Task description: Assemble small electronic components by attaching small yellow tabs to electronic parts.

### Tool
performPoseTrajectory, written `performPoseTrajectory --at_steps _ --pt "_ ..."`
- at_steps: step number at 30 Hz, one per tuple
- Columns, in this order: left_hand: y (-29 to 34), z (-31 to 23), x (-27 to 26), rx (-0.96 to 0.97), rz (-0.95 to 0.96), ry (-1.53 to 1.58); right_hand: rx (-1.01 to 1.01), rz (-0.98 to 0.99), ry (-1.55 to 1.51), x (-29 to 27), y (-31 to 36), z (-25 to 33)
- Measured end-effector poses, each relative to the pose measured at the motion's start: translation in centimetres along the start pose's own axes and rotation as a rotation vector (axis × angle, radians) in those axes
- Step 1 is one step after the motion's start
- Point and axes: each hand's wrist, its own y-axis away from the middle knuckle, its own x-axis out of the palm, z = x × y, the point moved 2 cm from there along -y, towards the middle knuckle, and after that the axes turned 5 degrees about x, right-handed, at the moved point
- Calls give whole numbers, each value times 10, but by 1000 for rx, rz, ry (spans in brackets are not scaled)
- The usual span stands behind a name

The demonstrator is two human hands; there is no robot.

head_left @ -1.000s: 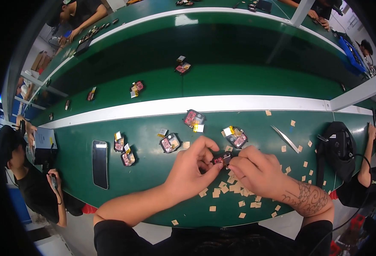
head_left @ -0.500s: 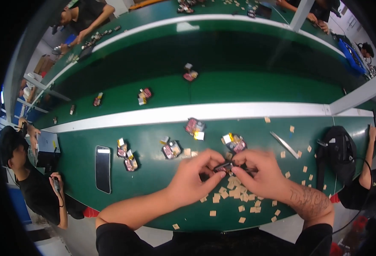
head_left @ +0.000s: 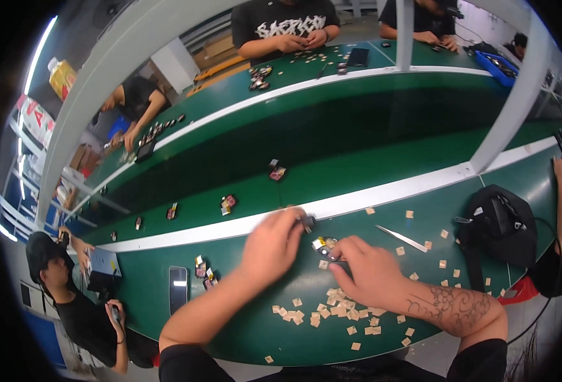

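Note:
My left hand [head_left: 274, 242] is raised near the white rail, its fingertips pinching a small dark piece [head_left: 308, 221] whose details are blurred. To its right, my right hand [head_left: 365, 267] has thumb and fingers closed on the edge of a small electronic assembly [head_left: 324, 246] with a dark casing and a white and yellow part; I cannot tell whether it is lifted. Small tan squares [head_left: 338, 305] lie heaped below my right hand, with others scattered around. Two more electronic assemblies [head_left: 209, 279] sit left of my left forearm.
A phone [head_left: 178, 290] lies at the left, metal tweezers [head_left: 401, 237] and a black bag [head_left: 499, 226] at the right. Beyond the white rail [head_left: 383, 194], a green strip carries spaced assemblies [head_left: 229, 204]. Grey posts [head_left: 507, 121] rise from it. Several co-workers sit around.
My hands have parted: the left moved up and left with the dark piece, the right came onto the assembly. The head view has tilted up, showing more of the far bench.

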Motion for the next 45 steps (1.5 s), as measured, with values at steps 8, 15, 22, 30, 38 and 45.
performPoseTrajectory --at_steps 8,15,22,30,38,45 --pt "-98 64 40 -110 142 -124 -197 43 107 13 3 -11" --pt "-89 82 35 -44 -101 -600 -254 102 2 15 6 -18" --pt "-89 119 36 -65 -63 -244 -237 145 -119 15 2 -15" --pt "-82 88 26 -51 -63 -123 -310 84 -147 14 1 -9" --pt "39 -14 6 65 36 63 -153 -70 -226 -3 -14 -16" --pt "77 -24 14 -38 218 85 -191 110 -210 2 -16 -17"
